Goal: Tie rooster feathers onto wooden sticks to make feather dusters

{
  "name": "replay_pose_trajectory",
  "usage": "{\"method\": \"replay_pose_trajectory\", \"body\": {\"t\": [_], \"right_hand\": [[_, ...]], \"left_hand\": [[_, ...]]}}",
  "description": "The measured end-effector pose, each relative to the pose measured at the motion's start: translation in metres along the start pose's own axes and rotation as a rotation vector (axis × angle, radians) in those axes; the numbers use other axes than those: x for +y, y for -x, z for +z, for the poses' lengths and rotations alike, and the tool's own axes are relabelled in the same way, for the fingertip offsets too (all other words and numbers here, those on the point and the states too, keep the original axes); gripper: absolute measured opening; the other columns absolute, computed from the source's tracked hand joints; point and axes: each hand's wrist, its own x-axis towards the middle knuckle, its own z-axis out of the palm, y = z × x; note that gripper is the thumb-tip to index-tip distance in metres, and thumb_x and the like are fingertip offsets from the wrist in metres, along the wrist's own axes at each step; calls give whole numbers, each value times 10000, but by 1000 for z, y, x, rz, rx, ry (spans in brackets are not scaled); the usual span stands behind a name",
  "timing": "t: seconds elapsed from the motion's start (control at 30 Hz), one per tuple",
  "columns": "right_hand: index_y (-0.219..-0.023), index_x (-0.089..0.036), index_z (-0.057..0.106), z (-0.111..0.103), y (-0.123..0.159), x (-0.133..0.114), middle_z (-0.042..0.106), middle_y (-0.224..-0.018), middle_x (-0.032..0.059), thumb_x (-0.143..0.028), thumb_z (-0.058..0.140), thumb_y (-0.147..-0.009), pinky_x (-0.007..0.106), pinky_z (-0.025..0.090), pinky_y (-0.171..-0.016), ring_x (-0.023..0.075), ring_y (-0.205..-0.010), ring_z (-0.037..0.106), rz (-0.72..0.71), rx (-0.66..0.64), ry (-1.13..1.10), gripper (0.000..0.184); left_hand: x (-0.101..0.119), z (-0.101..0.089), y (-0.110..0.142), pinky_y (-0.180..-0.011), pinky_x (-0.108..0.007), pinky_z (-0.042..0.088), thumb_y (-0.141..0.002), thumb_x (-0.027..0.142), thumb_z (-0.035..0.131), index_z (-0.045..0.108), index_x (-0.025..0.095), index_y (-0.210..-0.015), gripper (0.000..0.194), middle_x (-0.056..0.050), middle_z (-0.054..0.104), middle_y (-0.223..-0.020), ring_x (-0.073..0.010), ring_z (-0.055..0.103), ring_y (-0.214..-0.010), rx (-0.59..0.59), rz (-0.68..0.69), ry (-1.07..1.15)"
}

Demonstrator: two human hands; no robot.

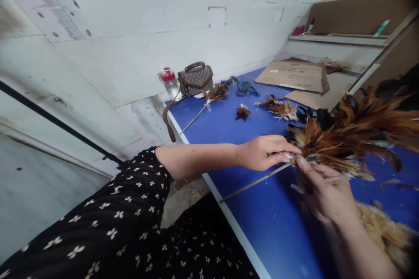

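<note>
A feather duster (347,139) with brown, orange and black feathers on a thin stick lies tilted over the blue table (262,226). My left hand (265,152) is closed around the base of the feathers, where the stick (252,183) enters. My right hand (322,187) pinches the same spot from below, fingers pressed on the feather base and what looks like clear tape. The stick points down-left toward the table's white edge.
Loose feather tufts (278,108) and a second, smaller duster (209,100) lie farther back. A brown handbag (195,79) and a red-capped bottle (170,82) stand at the table's far corner by the wall. Flat cardboard (294,76) lies at the back right. Pale feathers (386,231) lie near right.
</note>
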Motion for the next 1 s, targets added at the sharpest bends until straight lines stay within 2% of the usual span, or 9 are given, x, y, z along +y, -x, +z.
{"method": "replay_pose_trajectory", "body": {"t": [0.13, 0.33, 0.47, 0.7, 0.87, 1.0], "right_hand": [[-550, -202, 677, 0, 1, -1, 441, -520, -37, -619, 1127, -598, 238, 289, -405, 76, -477, 346, -26, -38, 14, 616], [-581, -200, 702, -1, 0, 3, 462, -528, -43, -641, 1145, -517, 223, 295, -402, 73, -477, 358, -1, 18, 24, 629], [-578, -205, 676, -4, -1, 7, 462, -542, -40, -639, 1136, -561, 222, 311, -421, 80, -499, 370, -1, 16, 7, 633], [-615, -210, 691, -3, 1, 8, 506, -572, -27, -592, 1136, -578, 233, 319, -419, 96, -510, 395, 4, 5, -30, 588], [-592, -209, 657, 4, 3, 6, 466, -547, -44, -604, 1110, -648, 217, 322, -422, 83, -495, 370, -37, -3, -9, 604], [-623, -201, 669, 3, 2, 8, 470, -570, -46, -611, 1117, -634, 209, 315, -433, 76, -511, 362, -24, 2, -5, 607]], "left_hand": [[2, 1, 0, -1145, -395, 579, -1077, 367, 725, 856, 210, -1374, 361, -161, 825, -1204, -239, 759, -1134, 13, -62, 93], [1, -3, -6, -1144, -407, 592, -1038, 361, 783, 914, 216, -1170, 236, -168, 832, -1179, -250, 775, -1138, 5, -35, 186], [-2, -5, -7, -1140, -442, 589, -1056, 367, 736, 905, 201, -1143, 252, -189, 808, -1185, -277, 762, -1191, 2, 32, 79], [-8, -11, -3, -1153, -513, 554, -1087, 325, 589, 876, 192, -1159, 324, -227, 757, -1245, -316, 723, -1212, -155, 108, -182], [-11, -1, 1, -1146, -505, 554, -1085, 376, 589, 841, 193, -1060, 312, -233, 756, -1211, -321, 699, -1202, -72, 102, -214], [-3, 13, 2, -1139, -450, 561, -1109, 397, 583, 785, 202, -1009, 298, -198, 769, -1150, -279, 712, -1195, 152, 53, -76]]}}
